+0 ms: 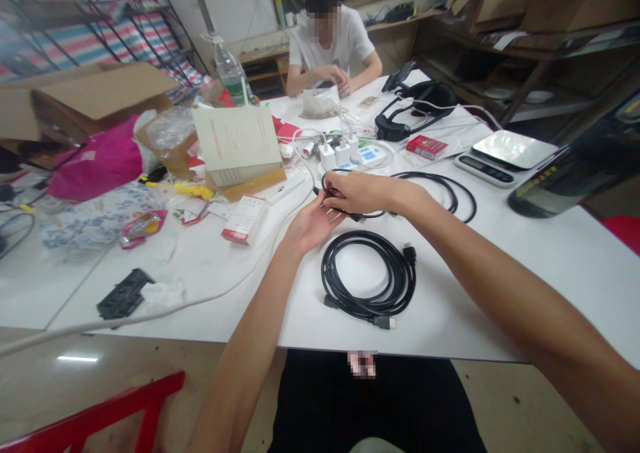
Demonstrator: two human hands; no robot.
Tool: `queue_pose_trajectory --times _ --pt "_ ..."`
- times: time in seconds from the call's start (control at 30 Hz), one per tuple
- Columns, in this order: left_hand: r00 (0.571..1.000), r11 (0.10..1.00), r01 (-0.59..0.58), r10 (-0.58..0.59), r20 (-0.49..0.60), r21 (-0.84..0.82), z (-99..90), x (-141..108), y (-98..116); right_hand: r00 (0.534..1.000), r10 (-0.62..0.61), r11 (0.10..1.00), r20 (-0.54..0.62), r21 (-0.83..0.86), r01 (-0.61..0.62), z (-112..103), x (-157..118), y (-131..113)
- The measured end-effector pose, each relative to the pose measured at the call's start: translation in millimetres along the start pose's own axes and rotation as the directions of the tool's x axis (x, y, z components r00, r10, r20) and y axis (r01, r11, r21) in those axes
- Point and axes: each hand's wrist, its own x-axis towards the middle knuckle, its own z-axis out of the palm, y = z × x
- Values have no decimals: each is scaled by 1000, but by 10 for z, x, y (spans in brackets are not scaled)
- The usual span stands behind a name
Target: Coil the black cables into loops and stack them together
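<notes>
Just beyond the round, finished-looking coil of black plastic-sheathed cable point(401, 276), the curled right hand point(360, 192) grips a looser-looped black cable point(455, 200) above the loosely open, palm-up left hand point(314, 225), its coiling apparently incomplete.

Cannot read any print: tiny and red on the cream cardboard box point(239, 140), blurred and yellow on the dark cylindrical bottle point(565, 166) to its right.

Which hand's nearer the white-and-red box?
Left. The left hand is to the right of the white-and-red box, apart from it; the right hand is farther right, beyond the left.
</notes>
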Motion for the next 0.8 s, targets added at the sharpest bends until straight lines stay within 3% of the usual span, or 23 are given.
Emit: queue_pose_trajectory --times 0.17,0.33,0.43,0.63,0.8 --pt "997 999 27 -29 72 27 -23 20 -35 999 4 999 45 -45 -2 -66 -36 -6" --pt "997 999 44 -46 67 29 -43 32 -35 999 39 995 30 -97 -36 -93 -52 -31" --pt "997 1000 25 -26 68 7 -43 32 -7 996 57 991 -67 -113 -64 -141 -71 3" --pt "994 1000 -2 2 112 -1 -63 47 14 973 -28 993 -229 -118 0 -350 -189 123" --pt "999 998 -5 8 39 -68 -31 37 9 900 84 984 -427 180 -6 -641 -446 132"
